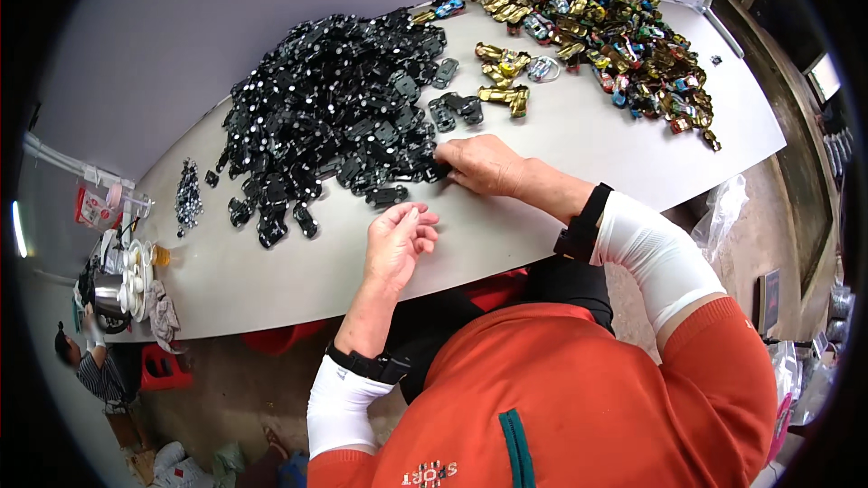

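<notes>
A big heap of black toy car bases (334, 108) with small wheels covers the left middle of the table. At the heap's right edge, my right hand (479, 164) has its fingers closed on a black toy car base (438, 164), partly hidden by the fingertips. My left hand (398, 239) hovers palm-in near the table's front side, its fingers loosely bent and a little apart, with nothing visible in them. Just beyond its fingertips lies a single black base (387, 196). Two more bases (456, 111) sit beyond my right hand.
Gold and coloured toy car shells (615, 45) are heaped at the far right, with several gold shells (504, 81) between the heaps. Small silvery parts (188, 197) lie at the left of the white table (244, 285). Another person (99, 370) is at the far left.
</notes>
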`<control>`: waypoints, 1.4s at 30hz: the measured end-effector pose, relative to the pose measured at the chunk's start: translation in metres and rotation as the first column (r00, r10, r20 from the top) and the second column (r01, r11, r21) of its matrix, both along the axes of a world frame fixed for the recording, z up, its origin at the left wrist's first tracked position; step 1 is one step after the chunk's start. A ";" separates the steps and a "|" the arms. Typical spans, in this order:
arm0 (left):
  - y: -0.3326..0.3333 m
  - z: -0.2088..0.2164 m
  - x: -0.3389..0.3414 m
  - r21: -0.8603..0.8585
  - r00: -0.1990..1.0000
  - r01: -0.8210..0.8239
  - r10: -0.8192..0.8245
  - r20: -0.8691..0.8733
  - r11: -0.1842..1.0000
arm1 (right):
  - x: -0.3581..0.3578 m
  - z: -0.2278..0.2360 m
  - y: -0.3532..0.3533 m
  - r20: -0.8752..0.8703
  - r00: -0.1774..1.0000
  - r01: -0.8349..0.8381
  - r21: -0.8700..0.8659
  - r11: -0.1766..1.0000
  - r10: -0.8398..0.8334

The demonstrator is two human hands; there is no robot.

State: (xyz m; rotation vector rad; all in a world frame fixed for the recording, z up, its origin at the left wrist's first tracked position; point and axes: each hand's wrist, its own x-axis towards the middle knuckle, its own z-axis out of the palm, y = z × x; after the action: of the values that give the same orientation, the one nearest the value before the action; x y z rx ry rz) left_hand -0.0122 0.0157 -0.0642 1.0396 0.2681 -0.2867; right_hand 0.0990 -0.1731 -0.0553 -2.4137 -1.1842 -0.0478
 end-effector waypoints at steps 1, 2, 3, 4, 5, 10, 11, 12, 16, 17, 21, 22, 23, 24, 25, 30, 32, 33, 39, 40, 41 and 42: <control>-0.002 0.000 -0.002 0.013 0.999 -0.034 0.034 -0.002 0.999 | -0.003 0.007 -0.008 0.014 0.997 -0.080 0.003 0.997 0.079; -0.002 -0.001 -0.002 -0.013 1.000 -0.022 0.022 -0.012 1.000 | -0.007 0.015 -0.017 0.025 0.987 -0.156 0.004 0.988 0.156; -0.004 0.004 -0.001 -0.095 0.997 0.055 -0.059 -0.040 0.994 | -0.011 0.015 -0.023 0.035 0.974 -0.225 0.010 0.974 0.225; -0.004 0.010 -0.002 -0.169 0.988 0.125 -0.139 -0.070 0.978 | -0.019 0.020 -0.024 0.096 0.948 -0.310 0.072 0.948 0.302; -0.007 0.010 0.002 -0.293 0.952 0.221 -0.271 -0.144 0.930 | -0.027 0.029 -0.027 0.124 0.933 -0.339 -0.013 0.941 0.338; -0.012 0.007 0.006 -0.342 0.893 0.400 -0.445 -0.063 0.851 | -0.041 0.053 -0.035 0.185 0.894 -0.406 -0.055 0.912 0.408; -0.011 0.006 0.006 -0.347 0.899 0.392 -0.435 -0.054 0.852 | -0.037 0.054 -0.038 0.181 0.952 -0.250 0.004 0.968 0.245; -0.014 0.008 0.006 -0.336 0.913 0.371 -0.406 -0.038 0.866 | -0.020 0.041 -0.048 0.076 0.996 -0.062 0.298 0.952 0.041; -0.024 0.016 0.004 -0.326 0.939 0.324 -0.344 -0.005 0.888 | 0.059 0.016 -0.106 -0.388 0.660 0.734 0.150 0.662 -0.644; -0.023 0.015 0.003 -0.315 0.941 0.321 -0.337 0.002 0.893 | 0.060 0.022 -0.106 -0.459 0.627 0.728 0.057 0.683 -0.630; -0.025 0.016 0.002 -0.329 0.948 0.314 -0.314 0.055 0.891 | 0.084 -0.010 -0.110 -0.674 0.433 0.784 -0.047 0.619 -0.599; -0.023 0.016 0.002 -0.338 0.947 0.321 -0.309 0.090 0.885 | 0.086 -0.015 -0.118 -0.688 0.427 0.798 -0.019 0.603 -0.587; -0.018 0.012 0.000 -0.381 0.946 0.324 -0.298 0.128 0.866 | 0.078 -0.004 -0.114 -0.533 0.518 0.792 0.005 0.610 -0.669; -0.014 0.009 0.000 -0.418 0.941 0.338 -0.291 0.174 0.843 | 0.080 -0.007 -0.118 -0.452 0.544 0.798 0.017 0.603 -0.707; -0.011 0.010 -0.001 -0.440 0.949 0.315 -0.274 0.156 0.841 | 0.074 0.000 -0.121 -0.269 0.603 0.779 -0.002 0.627 -0.751; -0.014 0.005 0.004 -0.455 0.952 0.305 -0.253 0.173 0.837 | 0.067 0.007 -0.108 -0.256 0.617 0.745 -0.114 0.657 -0.744; -0.017 0.006 0.002 -0.422 0.957 0.289 -0.247 0.154 0.859 | 0.065 -0.001 -0.097 -0.200 0.659 0.725 -0.091 0.683 -0.725; -0.018 0.004 0.002 -0.423 0.957 0.288 -0.251 0.143 0.859 | 0.066 -0.005 -0.096 -0.185 0.656 0.734 -0.071 0.676 -0.732; -0.013 -0.005 -0.005 -0.369 0.975 0.222 -0.214 0.065 0.903 | 0.068 -0.009 -0.122 -0.153 0.692 0.711 -0.022 0.703 -0.705; -0.013 -0.007 -0.007 -0.363 0.979 0.203 -0.200 0.045 0.909 | 0.064 -0.010 -0.125 -0.106 0.710 0.701 0.011 0.713 -0.696; -0.016 -0.007 -0.005 -0.361 0.979 0.204 -0.196 0.059 0.910 | 0.058 -0.011 -0.127 0.155 0.750 0.623 0.158 0.766 -0.643; -0.020 -0.005 -0.003 -0.353 0.975 0.222 -0.217 0.056 0.909 | 0.050 -0.010 -0.128 0.230 0.767 0.583 0.140 0.800 -0.599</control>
State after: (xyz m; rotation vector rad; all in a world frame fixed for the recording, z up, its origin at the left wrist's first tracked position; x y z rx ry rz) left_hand -0.0157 -0.0043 -0.0688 0.7094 0.0774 -0.5114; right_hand 0.1492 -0.3007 -0.0651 -2.6856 -0.4455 -0.6109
